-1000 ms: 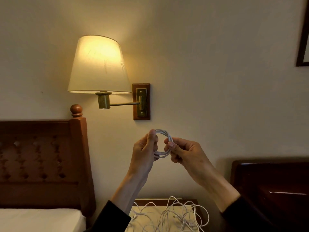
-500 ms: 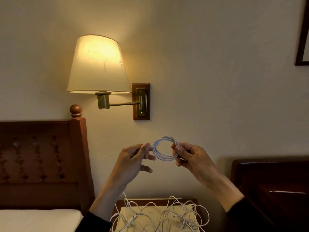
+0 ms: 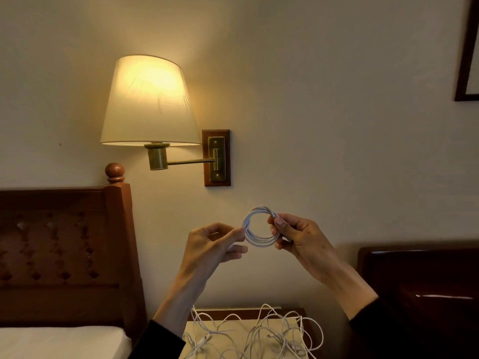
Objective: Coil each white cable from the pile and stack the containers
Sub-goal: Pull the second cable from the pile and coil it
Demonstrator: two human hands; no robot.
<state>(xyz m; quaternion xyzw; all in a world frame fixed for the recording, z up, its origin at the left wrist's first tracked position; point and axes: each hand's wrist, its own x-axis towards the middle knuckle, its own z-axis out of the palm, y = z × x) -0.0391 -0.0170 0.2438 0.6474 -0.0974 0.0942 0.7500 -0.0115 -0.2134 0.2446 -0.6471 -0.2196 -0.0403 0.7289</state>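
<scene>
The coiled white cable (image 3: 260, 227) is held in the air before the wall, a round ring of several loops standing upright, its open face toward the camera. The right hand (image 3: 298, 237) pinches its right side with curled fingers; the left hand (image 3: 212, 242) touches its left edge with thumb and forefinger tips. Below, a loose tangle of white cables (image 3: 259, 335) lies on a pale-topped wooden nightstand (image 3: 308, 325) between a carved wooden headboard (image 3: 64, 255) and dark glossy furniture (image 3: 425, 281). A lit wall lamp (image 3: 149, 102) with a fabric shade glows above.

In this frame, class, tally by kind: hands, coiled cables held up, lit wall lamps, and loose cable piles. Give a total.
Hands: 2, the left hand and the right hand
Coiled cable: 1
Wall lamp: 1
Loose cable pile: 1
Total: 5
</scene>
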